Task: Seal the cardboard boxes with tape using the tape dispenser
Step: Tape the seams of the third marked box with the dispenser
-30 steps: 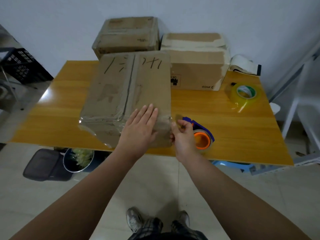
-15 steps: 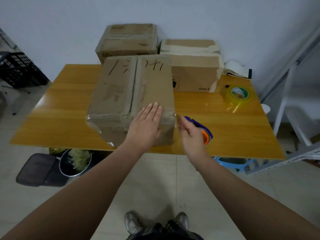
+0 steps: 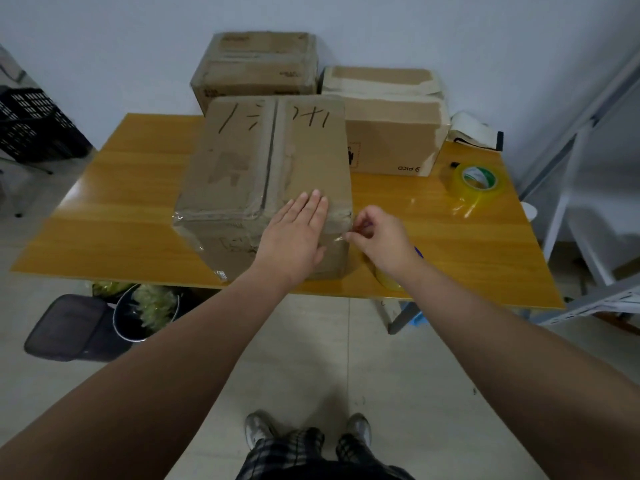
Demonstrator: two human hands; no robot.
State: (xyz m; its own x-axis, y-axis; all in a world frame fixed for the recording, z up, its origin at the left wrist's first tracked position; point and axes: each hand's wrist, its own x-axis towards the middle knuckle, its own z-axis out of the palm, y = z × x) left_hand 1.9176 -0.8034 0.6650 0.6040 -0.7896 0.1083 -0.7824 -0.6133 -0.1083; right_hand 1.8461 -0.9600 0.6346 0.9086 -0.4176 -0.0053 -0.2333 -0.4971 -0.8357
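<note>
A large cardboard box [image 3: 277, 161] with black marks on its lid stands at the front of the wooden table [image 3: 121, 209]. My left hand [image 3: 298, 237] lies flat on the lid, over the box's near right edge. My right hand [image 3: 379, 237] is at the near right corner, fingers curled, pinching a strip of clear tape [image 3: 341, 239] against that corner. The tape dispenser [image 3: 418, 251] lies on the table under my right wrist; only a bit of blue and some yellowish tape show.
Two more cardboard boxes [image 3: 256, 71] [image 3: 391, 140] stand at the back against the wall. A loose roll of clear tape [image 3: 478, 181] lies at the right. A bin [image 3: 69, 327] and bucket [image 3: 149, 313] sit below the table's front edge. Metal shelving [image 3: 588, 202] stands right.
My right hand left the dispenser and moved up to the box's near right corner, where it now pinches the tape. My left hand stayed flat on the lid.
</note>
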